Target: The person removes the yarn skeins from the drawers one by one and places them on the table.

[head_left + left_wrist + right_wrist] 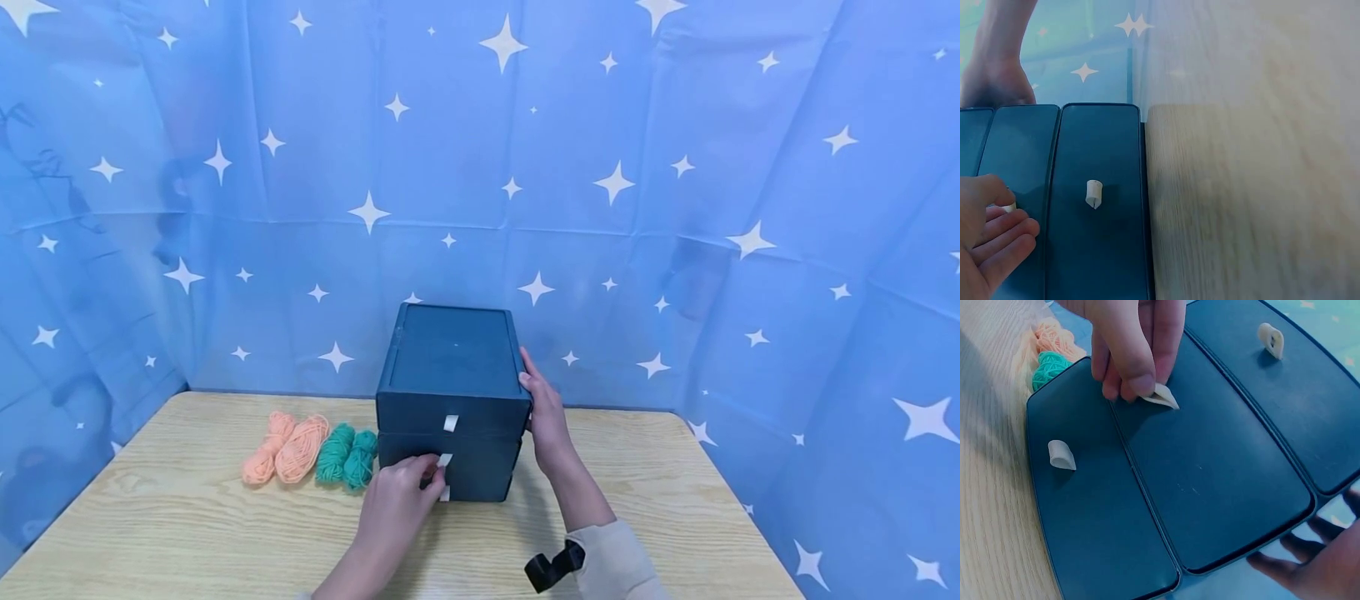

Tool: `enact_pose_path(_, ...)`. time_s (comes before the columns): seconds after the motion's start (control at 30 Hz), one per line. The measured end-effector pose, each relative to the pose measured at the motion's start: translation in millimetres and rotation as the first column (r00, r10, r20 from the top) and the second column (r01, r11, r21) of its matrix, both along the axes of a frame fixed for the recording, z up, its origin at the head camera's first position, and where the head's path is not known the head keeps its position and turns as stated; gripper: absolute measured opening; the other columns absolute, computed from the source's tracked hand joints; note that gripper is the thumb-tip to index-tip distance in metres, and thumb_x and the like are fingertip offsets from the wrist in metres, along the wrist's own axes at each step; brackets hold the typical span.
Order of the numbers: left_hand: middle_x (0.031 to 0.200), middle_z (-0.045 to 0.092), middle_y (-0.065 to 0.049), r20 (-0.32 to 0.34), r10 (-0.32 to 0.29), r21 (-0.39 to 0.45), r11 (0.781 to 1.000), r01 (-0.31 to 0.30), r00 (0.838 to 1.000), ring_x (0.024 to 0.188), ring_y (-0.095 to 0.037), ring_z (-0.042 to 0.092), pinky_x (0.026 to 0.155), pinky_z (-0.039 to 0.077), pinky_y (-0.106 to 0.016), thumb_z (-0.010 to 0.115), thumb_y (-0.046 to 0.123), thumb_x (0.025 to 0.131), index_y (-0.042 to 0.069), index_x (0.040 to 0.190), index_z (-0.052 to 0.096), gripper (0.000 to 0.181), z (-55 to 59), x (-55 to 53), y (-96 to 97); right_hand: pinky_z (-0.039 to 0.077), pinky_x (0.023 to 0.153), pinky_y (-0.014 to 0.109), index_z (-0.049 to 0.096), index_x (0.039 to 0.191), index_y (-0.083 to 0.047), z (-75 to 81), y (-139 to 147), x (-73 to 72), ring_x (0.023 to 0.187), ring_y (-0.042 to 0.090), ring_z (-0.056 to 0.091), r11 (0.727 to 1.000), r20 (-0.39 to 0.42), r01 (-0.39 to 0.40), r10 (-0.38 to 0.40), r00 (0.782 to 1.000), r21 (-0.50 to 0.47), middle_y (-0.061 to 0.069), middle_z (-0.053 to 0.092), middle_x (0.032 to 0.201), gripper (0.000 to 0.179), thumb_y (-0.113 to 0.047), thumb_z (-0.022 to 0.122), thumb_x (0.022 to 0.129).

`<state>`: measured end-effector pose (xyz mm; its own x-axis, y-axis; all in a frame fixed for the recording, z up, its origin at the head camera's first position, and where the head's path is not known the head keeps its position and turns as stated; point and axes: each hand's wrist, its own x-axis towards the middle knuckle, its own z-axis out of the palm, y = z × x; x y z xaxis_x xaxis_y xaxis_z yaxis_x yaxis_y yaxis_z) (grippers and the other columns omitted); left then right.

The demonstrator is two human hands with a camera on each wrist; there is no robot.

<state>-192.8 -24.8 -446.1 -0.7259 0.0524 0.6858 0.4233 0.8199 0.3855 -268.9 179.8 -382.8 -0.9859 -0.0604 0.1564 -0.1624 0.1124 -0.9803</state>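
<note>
A dark blue box with three stacked drawers stands on the table, its front toward me. Each drawer front carries a white loop tab. The middle tab is pinched between thumb and fingers of my left hand. Above it is the top tab, and below it the bottom tab. All three drawer fronts sit flush in the right wrist view. My right hand rests against the box's right side, thumb near the top edge, with its fingers extended in the right wrist view.
Left of the box lie two peach yarn skeins and two green yarn skeins, side by side. The wooden table ends at a blue, star-patterned curtain behind. A black strap hangs by the right sleeve.
</note>
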Motion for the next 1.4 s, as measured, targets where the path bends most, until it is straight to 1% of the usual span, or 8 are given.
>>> enact_pose_path(0.23, 0.075, 0.077, -0.001, -0.012, 0.013, 0.028, 1.0, -0.013, 1.0, 0.062, -0.008, 0.071, 0.055, 0.055, -0.021, 0.085, 0.012, 0.078, 0.01, 0.084, 0.078, 0.009, -5.7, -2.9, 0.9, 0.03, 0.112, 0.074, 0.024, 0.161, -0.035, -0.2, -0.7, -1.0, 0.152, 0.046, 0.025, 1.0, 0.019, -0.007, 0.007, 1.0, -0.018, 0.005, 0.021, 0.17, 0.059, -0.044, 0.037, 0.104)
enact_pose_path(0.3, 0.075, 0.077, 0.0, 0.018, 0.013, 0.041, 0.999, -0.014, 1.0, 0.063, -0.008, 0.07, 0.055, 0.054, -0.021, 0.085, 0.018, 0.08, 0.011, 0.083, 0.078, 0.01, -7.0, -1.9, 0.7, 0.03, 0.112, 0.074, 0.024, 0.161, -0.036, 0.0, -0.4, -0.8, 0.152, 0.046, 0.025, 1.0, 0.023, -0.002, 0.002, 1.0, -0.015, 0.004, 0.021, 0.17, 0.059, -0.044, 0.037, 0.104)
enact_pose_path(0.4, 0.073, 0.076, 0.002, 0.127, 0.007, 0.076, 0.997, -0.017, 0.992, 0.063, -0.006, 0.07, 0.057, 0.055, -0.02, 0.084, 0.029, 0.082, 0.012, 0.081, 0.078, 0.018, -8.3, 0.2, -0.7, 0.03, 0.112, 0.075, 0.024, 0.161, -0.036, -0.1, 0.4, -0.4, 0.153, 0.047, 0.024, 1.0, 0.023, 0.003, -0.003, 1.0, 0.0, 0.005, 0.019, 0.171, 0.058, -0.044, 0.037, 0.104)
enact_pose_path(0.6, 0.072, 0.075, 0.003, 0.38, -0.04, 0.108, 0.994, -0.002, 0.924, 0.065, -0.007, 0.068, 0.06, 0.056, -0.025, 0.083, 0.042, 0.08, 0.011, 0.081, 0.079, 0.031, -11.7, 1.9, -3.2, 0.031, 0.112, 0.075, 0.025, 0.16, -0.039, 1.7, 1.0, 0.9, 0.152, 0.048, 0.025, 1.0, 0.013, 0.005, -0.005, 1.0, 0.003, 0.006, 0.02, 0.17, 0.057, -0.044, 0.036, 0.104)
enact_pose_path(0.73, 0.072, 0.075, 0.001, 0.471, -0.067, 0.106, 0.994, 0.019, 0.88, 0.063, -0.009, 0.068, 0.059, 0.056, -0.028, 0.085, 0.04, 0.078, 0.009, 0.081, 0.079, 0.032, -16.9, -0.1, -3.2, 0.029, 0.112, 0.075, 0.025, 0.16, -0.038, 1.2, 0.2, 1.1, 0.153, 0.047, 0.023, 1.0, 0.016, 0.004, -0.004, 1.0, 0.003, 0.005, 0.019, 0.171, 0.057, -0.043, 0.036, 0.104)
enact_pose_path(0.83, 0.073, 0.076, 0.0, 0.499, -0.079, 0.114, 0.993, 0.025, 0.863, 0.062, -0.01, 0.068, 0.057, 0.056, -0.028, 0.087, 0.036, 0.077, 0.008, 0.081, 0.079, 0.029, -21.0, -2.7, -2.8, 0.028, 0.113, 0.076, 0.025, 0.16, -0.038, 0.5, -0.4, 0.9, 0.154, 0.046, 0.021, 1.0, 0.016, 0.005, -0.005, 1.0, 0.001, 0.005, 0.018, 0.171, 0.057, -0.043, 0.036, 0.104)
enact_pose_path(1.07, 0.065, 0.072, 0.005, 0.447, -0.07, 0.084, 0.996, 0.036, 0.892, 0.059, -0.003, 0.064, 0.055, 0.052, -0.025, 0.084, 0.02, 0.077, 0.013, 0.073, 0.079, 0.009, -29.9, -4.8, 0.2, 0.027, 0.113, 0.077, 0.025, 0.16, -0.037, 0.4, -0.6, -0.2, 0.155, 0.044, 0.019, 1.0, 0.019, 0.006, -0.006, 1.0, -0.005, 0.004, 0.018, 0.171, 0.058, -0.044, 0.036, 0.104)
enact_pose_path(1.4, 0.059, 0.066, 0.009, 0.402, -0.081, 0.075, 0.996, 0.055, 0.912, 0.053, 0.001, 0.052, 0.052, 0.044, -0.02, 0.074, 0.007, 0.075, 0.015, 0.066, 0.074, 0.012, -33.8, -3.7, 1.6, 0.026, 0.113, 0.077, 0.025, 0.16, -0.038, 1.0, 0.6, 0.6, 0.155, 0.044, 0.017, 1.0, 0.022, 0.008, -0.008, 1.0, 0.005, 0.003, 0.017, 0.171, 0.057, -0.045, 0.036, 0.104)
